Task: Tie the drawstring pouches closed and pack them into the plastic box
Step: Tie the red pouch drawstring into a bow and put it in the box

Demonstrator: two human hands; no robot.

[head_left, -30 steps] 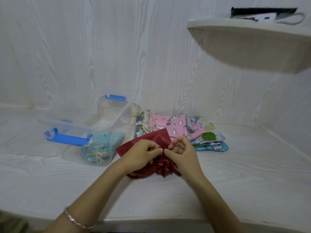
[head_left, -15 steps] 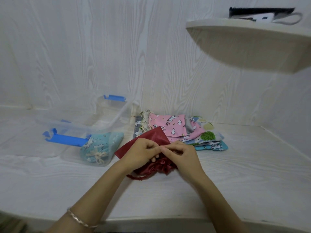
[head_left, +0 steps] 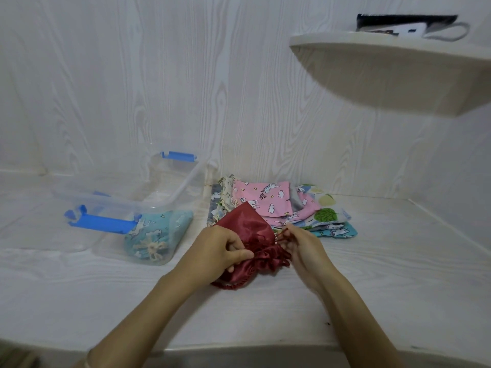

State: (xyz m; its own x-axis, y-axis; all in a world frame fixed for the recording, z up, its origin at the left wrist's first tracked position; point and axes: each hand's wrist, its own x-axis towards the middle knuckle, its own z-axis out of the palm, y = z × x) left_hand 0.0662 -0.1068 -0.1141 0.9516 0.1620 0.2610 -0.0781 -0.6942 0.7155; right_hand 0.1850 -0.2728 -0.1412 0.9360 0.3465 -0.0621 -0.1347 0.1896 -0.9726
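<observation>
A dark red satin pouch (head_left: 245, 221) lies on the white counter in front of me, its neck gathered into ruffles. My left hand (head_left: 220, 248) grips the gathered neck from the left. My right hand (head_left: 300, 248) pinches the red drawstring on the right side of the neck. A loop of red cord (head_left: 228, 286) trails below the pouch. The clear plastic box (head_left: 180, 181) with blue latches stands to the left, with a tied teal pouch (head_left: 156, 235) inside. Behind the red pouch lies a pile of printed pouches (head_left: 268, 200).
The box's lid with a blue latch (head_left: 102, 223) lies left of the box. A wall shelf (head_left: 393, 73) juts out at the upper right with a dark item on it. The counter's front edge runs just below my forearms.
My hands have drawn apart from the pouch's neck. The right hand moved right with the drawstring, and the neck is now bunched tighter.
</observation>
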